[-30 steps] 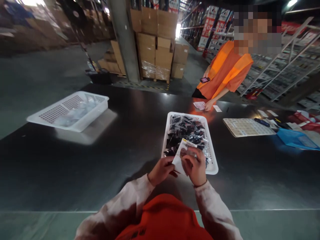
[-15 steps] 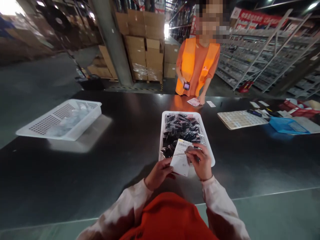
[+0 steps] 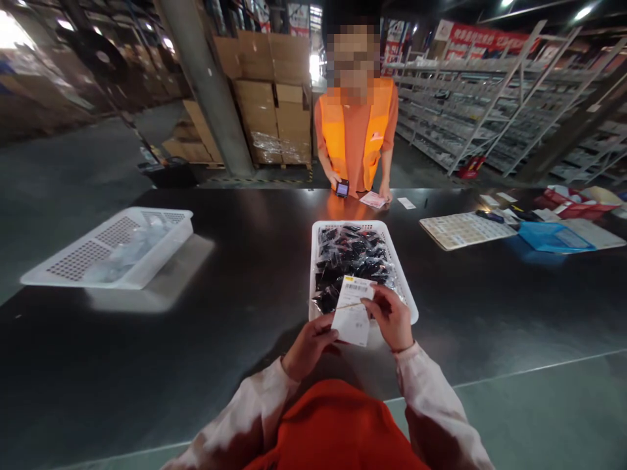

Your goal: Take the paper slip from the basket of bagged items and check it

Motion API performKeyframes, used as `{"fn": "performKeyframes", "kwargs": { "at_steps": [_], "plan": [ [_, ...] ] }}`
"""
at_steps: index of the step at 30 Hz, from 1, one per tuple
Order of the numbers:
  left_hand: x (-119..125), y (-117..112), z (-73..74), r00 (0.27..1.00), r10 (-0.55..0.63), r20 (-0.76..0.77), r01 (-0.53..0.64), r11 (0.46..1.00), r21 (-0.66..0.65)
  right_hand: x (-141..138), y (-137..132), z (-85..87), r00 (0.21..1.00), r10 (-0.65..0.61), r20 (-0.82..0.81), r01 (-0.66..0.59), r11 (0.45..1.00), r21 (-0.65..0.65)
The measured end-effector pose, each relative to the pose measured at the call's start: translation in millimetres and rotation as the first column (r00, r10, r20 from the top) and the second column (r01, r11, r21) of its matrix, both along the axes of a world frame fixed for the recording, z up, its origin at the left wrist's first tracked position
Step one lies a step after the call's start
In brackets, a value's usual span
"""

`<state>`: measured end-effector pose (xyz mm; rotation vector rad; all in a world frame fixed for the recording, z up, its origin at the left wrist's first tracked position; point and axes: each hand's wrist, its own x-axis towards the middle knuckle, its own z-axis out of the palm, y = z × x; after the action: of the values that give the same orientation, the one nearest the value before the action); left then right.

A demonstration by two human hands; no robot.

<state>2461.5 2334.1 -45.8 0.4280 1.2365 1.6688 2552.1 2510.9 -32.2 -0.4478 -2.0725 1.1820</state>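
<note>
A stack of printed paper slips (image 3: 353,320) with a barcode is held up over the near end of a white plastic basket (image 3: 411,300). My left hand (image 3: 309,344) grips the slips by their lower left edge. At the upper right edge, my right hand (image 3: 392,316) pinches the slips with thumb and fingers. A thin tan band, which looks like a rubber band, crosses the top slip and ends at my right fingertips. Inside the basket lie several black items in clear plastic bags (image 3: 350,251).
Another white basket (image 3: 142,277) with clear bags stands at the left of the dark table (image 3: 245,261). Across the table a person in an orange vest (image 3: 360,130) holds a small device (image 3: 341,188) and touches papers (image 3: 372,200). To the right lie a label board (image 3: 460,232) and a blue tray (image 3: 556,236).
The view has shifted slightly. The person opposite leans less and stands more to the left. Both my hands keep hold of the slips, with little movement.
</note>
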Motion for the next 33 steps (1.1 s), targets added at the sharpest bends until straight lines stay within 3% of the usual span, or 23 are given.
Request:
{"fn": "performKeyframes", "kwargs": {
  "at_steps": [3, 33],
  "plan": [
    [0.9, -1.0, -2.1, 1.0, 0.012, 0.002, -0.012, 1.0, -0.001, -1.3, -2.6, 0.5, 1.0, 0.012, -0.018, -0.013, 0.999, -0.049],
    [2.0, -2.2, -7.0, 1.0, 0.018, 0.009, -0.017, 0.999, -0.035, -0.6, -1.4, -4.2, 0.999, 0.035, 0.012, -0.035, 0.999, 0.009]
  ]
}}
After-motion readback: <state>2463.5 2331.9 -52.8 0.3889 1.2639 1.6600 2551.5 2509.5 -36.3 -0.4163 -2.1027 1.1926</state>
